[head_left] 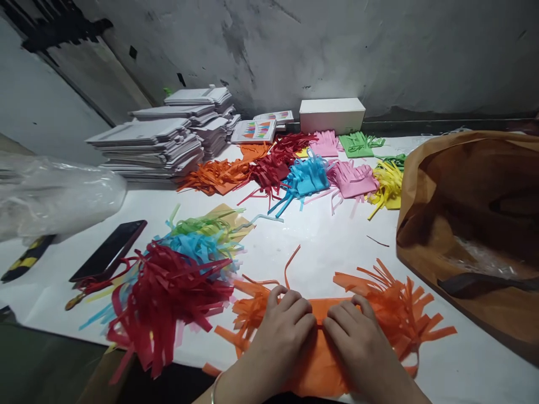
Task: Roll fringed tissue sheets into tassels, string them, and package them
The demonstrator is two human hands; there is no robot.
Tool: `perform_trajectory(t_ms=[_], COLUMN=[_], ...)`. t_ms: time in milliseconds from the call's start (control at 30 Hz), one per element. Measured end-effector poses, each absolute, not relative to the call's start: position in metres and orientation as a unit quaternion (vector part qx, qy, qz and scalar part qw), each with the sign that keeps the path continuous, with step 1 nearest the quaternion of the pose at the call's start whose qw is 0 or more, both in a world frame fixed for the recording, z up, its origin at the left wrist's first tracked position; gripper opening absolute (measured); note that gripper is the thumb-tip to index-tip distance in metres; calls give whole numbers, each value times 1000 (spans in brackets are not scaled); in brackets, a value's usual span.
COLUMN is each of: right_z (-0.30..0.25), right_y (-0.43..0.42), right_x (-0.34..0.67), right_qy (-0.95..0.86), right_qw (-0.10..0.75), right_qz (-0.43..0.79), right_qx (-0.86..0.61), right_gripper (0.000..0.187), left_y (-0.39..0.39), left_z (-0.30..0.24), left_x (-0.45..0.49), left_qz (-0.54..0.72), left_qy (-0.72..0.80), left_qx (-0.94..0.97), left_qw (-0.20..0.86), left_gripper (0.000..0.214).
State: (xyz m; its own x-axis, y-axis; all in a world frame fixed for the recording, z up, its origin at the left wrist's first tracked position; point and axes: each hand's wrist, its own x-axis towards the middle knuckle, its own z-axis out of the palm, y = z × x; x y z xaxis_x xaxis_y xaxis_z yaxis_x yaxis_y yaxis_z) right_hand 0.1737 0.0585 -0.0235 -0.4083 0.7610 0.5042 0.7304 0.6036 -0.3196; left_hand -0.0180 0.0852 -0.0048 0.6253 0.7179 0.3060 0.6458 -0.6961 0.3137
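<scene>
A sheet of orange tissue paper (322, 373) lies at the table's near edge, its two ends cut into fringes. My left hand (286, 328) and my right hand (357, 331) sit side by side on its uncut middle. Both have their fingers curled down, closed on a crosswise fold in the paper. Thumbs and fingertips are partly hidden. One orange fringe (406, 306) spreads past my right hand, the other beside my left. Left of my left hand lies a pile of fringed tissue, with red (168, 297) on top and blue (191, 247) and green (202, 225) behind.
Folded fringed bundles, among them blue (307, 177) and pink (353, 179), line the back before a white box (332, 116). Stacked white packs (143, 137) stand back left. A phone (108, 251) and plastic bag (71, 193) lie left; an open brown bag (421, 224) stands right.
</scene>
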Motion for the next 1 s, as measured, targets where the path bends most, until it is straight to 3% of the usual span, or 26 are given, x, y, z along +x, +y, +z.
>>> perform_trajectory(t_ms=[267, 533, 800, 1000], right_z=[-25, -14, -14, -13], right_y=[54, 72, 68, 64], right_x=[202, 193, 190, 177], right_qy=[-817, -797, -839, -876], right_qw=[291, 149, 234, 149], right_qz=[49, -20, 1, -120], right_qx=[-495, -585, -491, -443], right_gripper=[33, 18, 23, 9], left_y=[78, 90, 91, 105], left_z=[4, 19, -7, -7], left_x=[-19, 2, 1, 1], left_qz=[175, 52, 68, 96], left_qy=[455, 502, 359, 353], left_qx=[855, 861, 931, 931], left_qw=[176, 63, -10, -19], left_gripper=[14, 11, 17, 22])
